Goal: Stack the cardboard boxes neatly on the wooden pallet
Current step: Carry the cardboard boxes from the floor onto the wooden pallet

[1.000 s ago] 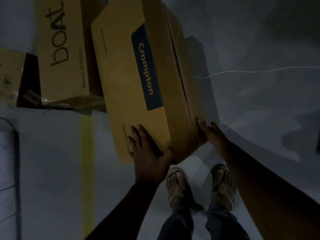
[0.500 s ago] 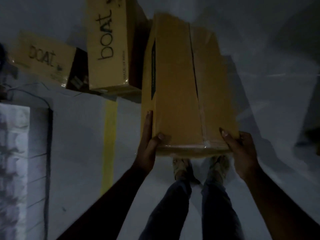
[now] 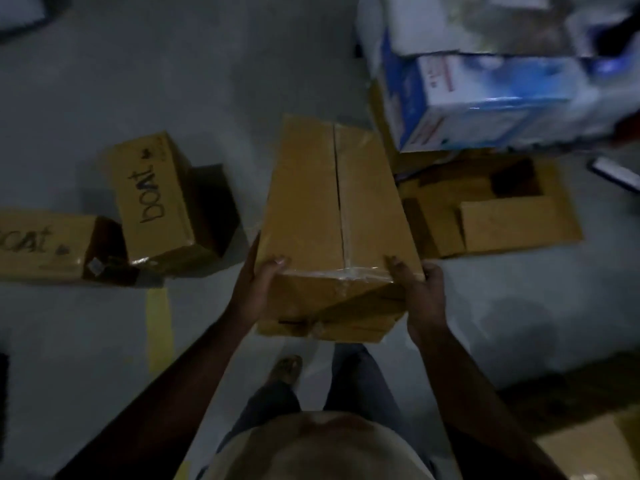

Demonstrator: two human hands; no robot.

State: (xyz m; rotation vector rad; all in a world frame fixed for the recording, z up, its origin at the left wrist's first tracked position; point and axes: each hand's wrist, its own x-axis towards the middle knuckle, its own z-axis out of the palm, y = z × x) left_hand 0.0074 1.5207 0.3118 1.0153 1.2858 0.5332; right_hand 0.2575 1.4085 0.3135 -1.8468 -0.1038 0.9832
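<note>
- Hands first: the left hand [image 3: 256,289] grips the near left corner of a long cardboard box [image 3: 329,216], thumb curled over the top edge and fingers along the left side face.
- The right hand [image 3: 420,292] holds the near right corner of the same box, thumb on top by the taped edge and the remaining fingers wrapped round the right side.
- The long cardboard box is off the grey floor [image 3: 173,81], carried in front of the person's body with its long axis pointing away; a taped seam runs down the middle of its top face and clear tape crosses the near edge.
- On the floor to the left stands a "boat" box [image 3: 156,202], with a second "boat" box [image 3: 41,244] lying just beside it at the left edge of the view; both are well clear of the carried box.
- To the right, flattened cardboard [image 3: 502,216] lies on the floor, its near edge close to the carried box's right side.
- Beyond that sits a blue and white carton [image 3: 485,98], blurred, with other pale packages behind it.
- A yellow floor stripe [image 3: 159,327] runs below the "boat" boxes.
- One sandalled foot [image 3: 285,370] shows under the carried box, along with dark trouser legs.
</note>
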